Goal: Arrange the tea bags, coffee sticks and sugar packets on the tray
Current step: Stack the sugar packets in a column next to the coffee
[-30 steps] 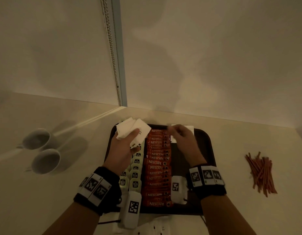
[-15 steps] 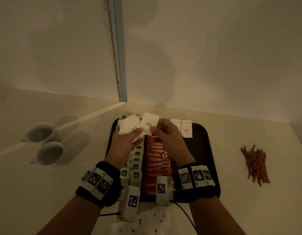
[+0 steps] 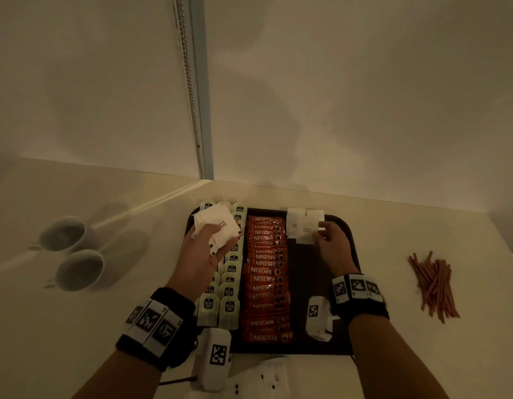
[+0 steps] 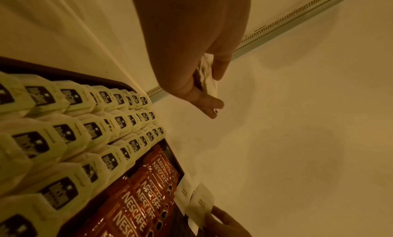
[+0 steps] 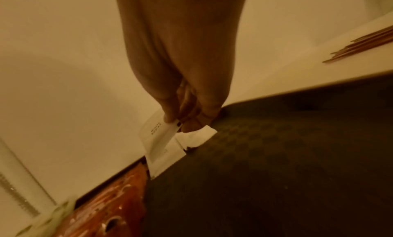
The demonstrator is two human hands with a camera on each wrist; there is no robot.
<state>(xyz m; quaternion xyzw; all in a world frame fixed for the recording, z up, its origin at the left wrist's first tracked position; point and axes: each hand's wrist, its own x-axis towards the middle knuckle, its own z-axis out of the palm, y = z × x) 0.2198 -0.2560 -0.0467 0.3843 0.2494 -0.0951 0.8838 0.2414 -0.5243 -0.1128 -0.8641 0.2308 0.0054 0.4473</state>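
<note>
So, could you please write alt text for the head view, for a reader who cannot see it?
Over a dark tray, the right hand pinches a white sugar packet beside one already laid at the far edge, while the left hand holds a bunch of sugar packets. Tea bags and orange coffee sticks fill the tray's left half in rows.

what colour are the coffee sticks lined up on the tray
The coffee sticks are orange-red with white Nescafe lettering, clearest in the head view.

Two white cups (image 3: 71, 253) side by side on the counter, well left of the left hand, loose pile of reddish-brown stirrer sticks (image 3: 434, 285) on the counter, well right of the right hand, beaded metal chain (image 3: 189, 82) hanging down the wall beyond both hands.
</note>
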